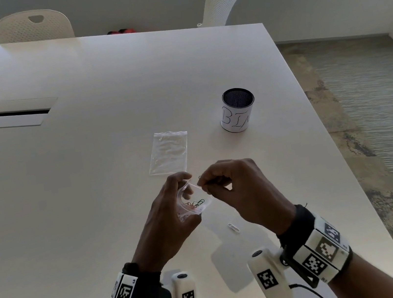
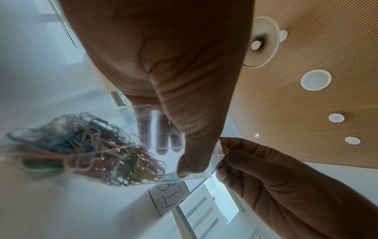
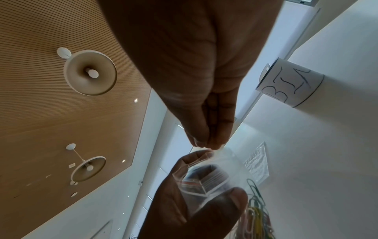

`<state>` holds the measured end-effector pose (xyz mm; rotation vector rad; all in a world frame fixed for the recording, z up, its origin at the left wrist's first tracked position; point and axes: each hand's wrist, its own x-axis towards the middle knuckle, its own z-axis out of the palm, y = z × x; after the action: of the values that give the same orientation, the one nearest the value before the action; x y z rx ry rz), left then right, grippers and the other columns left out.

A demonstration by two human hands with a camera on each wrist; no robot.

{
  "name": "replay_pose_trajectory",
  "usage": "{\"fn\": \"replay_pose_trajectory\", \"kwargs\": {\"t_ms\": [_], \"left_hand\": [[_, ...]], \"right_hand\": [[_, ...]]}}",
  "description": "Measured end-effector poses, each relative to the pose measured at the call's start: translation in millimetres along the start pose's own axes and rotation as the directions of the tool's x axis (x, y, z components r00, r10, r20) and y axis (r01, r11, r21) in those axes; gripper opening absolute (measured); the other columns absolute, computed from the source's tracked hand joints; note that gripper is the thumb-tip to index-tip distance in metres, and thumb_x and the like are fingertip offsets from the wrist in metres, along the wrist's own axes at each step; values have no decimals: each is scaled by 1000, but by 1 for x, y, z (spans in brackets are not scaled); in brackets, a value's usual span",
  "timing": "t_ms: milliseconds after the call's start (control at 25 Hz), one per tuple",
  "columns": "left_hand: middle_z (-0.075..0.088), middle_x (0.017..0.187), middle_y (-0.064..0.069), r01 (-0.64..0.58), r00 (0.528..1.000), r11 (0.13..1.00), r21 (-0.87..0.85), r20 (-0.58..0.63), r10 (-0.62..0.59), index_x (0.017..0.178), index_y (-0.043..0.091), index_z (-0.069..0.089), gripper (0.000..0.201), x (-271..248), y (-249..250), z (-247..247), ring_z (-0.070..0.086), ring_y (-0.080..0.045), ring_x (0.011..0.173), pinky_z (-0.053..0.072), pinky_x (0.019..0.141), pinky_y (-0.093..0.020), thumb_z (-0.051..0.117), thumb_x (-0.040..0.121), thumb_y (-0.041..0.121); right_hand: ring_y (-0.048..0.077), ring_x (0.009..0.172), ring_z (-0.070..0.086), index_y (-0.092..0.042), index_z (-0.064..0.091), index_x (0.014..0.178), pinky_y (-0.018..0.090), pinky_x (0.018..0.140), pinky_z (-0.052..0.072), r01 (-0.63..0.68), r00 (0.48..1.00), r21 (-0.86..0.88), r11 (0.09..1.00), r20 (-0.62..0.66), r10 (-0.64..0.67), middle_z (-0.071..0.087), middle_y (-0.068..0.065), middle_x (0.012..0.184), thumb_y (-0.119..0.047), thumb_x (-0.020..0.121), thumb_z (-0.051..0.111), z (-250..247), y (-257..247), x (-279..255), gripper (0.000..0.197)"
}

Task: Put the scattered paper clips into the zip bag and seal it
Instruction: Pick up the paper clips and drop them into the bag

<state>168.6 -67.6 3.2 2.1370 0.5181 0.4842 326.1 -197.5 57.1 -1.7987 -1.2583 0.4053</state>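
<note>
Both hands held the zip bag (image 1: pixel 193 201) above the tabletop (image 1: pixel 90 165): left hand (image 1: pixel 172 212) gripping it, right hand (image 1: pixel 235 189) pinching its mouth. One paper clip (image 1: pixel 233 227) lay near the front edge; loading seemed unfinished, so it needed picking up before sealing.

Spare bag (image 1: pixel 168 152) on table (image 1: pixel 90 165), left of cup (image 1: pixel 238 113), behind hands.

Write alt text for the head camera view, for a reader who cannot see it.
Two hands hold a small clear zip bag of coloured paper clips above a white table: the left hand grips it while the right hand pinches its open top edge. One white paper clip lies on the table below; an empty zip bag and a cup marked BIN sit beyond.
</note>
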Motion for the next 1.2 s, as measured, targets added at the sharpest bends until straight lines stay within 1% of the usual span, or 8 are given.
{"fn": "replay_pose_trajectory", "kwargs": {"t_ms": [240,360,480,600,720,840,1040,1200], "left_hand": [[64,118,9,-4,1000,1000,8,8,4,136,33,44,70,3,0,0,65,-11,110,60,87,-33,82,81,11],[64,122,10,17,1000,1000,-1,0,-17,136,35,44,70,4,1,0,66,-8,110,59,89,-30,81,81,11],[62,114,15,11,1000,1000,4,-4,-11,136,34,45,71,3,1,-1,64,-9,109,58,87,-29,82,81,10],[58,107,17,-8,1000,1000,-1,-13,8,135,33,45,71,1,0,-3,62,-13,110,59,85,-30,83,80,8],[58,106,17,-9,1000,1000,-10,-20,9,135,32,46,70,0,-1,-2,63,-14,109,59,83,-30,83,81,7],[59,106,15,-9,1000,1000,-21,-18,8,134,32,47,69,1,-1,-1,63,-14,109,58,83,-28,84,81,9],[59,106,15,-11,1000,1000,-26,-13,10,135,30,47,69,-1,0,0,63,-12,110,58,84,-24,85,80,10],[59,106,15,-17,1000,1000,-22,-21,16,135,31,47,70,-2,0,-1,63,-12,109,58,83,-24,85,80,9]], "right_hand": [[-3,75,69,-19,69,105,17,72,57,69,991,-118,991,121,-55,80,-4,94,-10,93,74,1,-11,-1,15],[-7,78,69,-15,78,104,4,73,49,132,986,-121,984,115,-119,82,-3,97,-8,92,75,7,-14,1,14],[6,78,73,-14,80,97,18,73,57,141,990,-126,982,47,-136,80,-2,90,-12,94,74,4,-13,1,7],[9,68,64,-18,73,87,31,68,56,-4,1000,-200,980,-22,-1,71,-6,78,-12,90,73,-9,7,-5,7],[12,65,65,-18,72,82,34,66,56,-162,974,-279,946,107,199,71,-4,73,-10,85,71,-15,29,-19,8],[16,77,69,-19,73,90,32,70,57,-178,918,-396,901,262,296,74,-2,87,-22,86,77,-3,34,-35,6],[26,85,65,-20,64,92,36,72,51,-185,906,-517,836,240,349,71,4,95,-16,90,68,18,34,-44,6],[28,86,65,-17,62,107,35,71,50,-239,855,-541,806,277,439,71,6,101,-17,87,63,23,33,-42,20]]}}
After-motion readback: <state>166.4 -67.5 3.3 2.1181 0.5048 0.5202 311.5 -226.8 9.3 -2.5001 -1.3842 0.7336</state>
